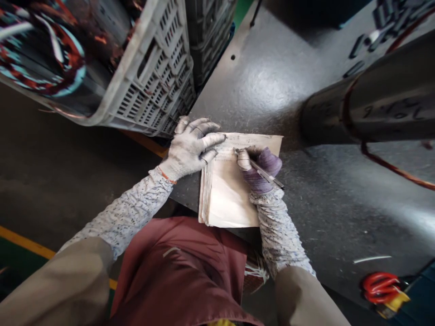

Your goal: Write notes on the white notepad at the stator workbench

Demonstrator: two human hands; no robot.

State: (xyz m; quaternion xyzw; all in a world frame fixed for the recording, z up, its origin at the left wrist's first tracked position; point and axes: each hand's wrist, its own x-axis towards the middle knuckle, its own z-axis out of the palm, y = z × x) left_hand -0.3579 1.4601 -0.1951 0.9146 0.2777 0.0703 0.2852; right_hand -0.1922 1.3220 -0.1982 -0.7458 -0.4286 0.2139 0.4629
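Observation:
A worn notebook (234, 194) lies open on the grey metal table, with lines of small writing near its top. My left hand (192, 147), in a whitish glove, rests flat over the notebook's upper left corner, fingers spread. In my right hand (260, 170), which wears a purple and white glove, a pen (267, 175) is gripped. The pen's tip end is at the written lines, and its back end points down to the right. Part of the page lies hidden beneath the right hand.
Left of the table, a grey plastic crate (149, 77) holds metal cylinders and a copper wire coil (41, 54). A large metal cylinder (374, 99) with wire around it lies at right. Red-handled scissors (379, 286) and a white strip (372, 259) lie at lower right.

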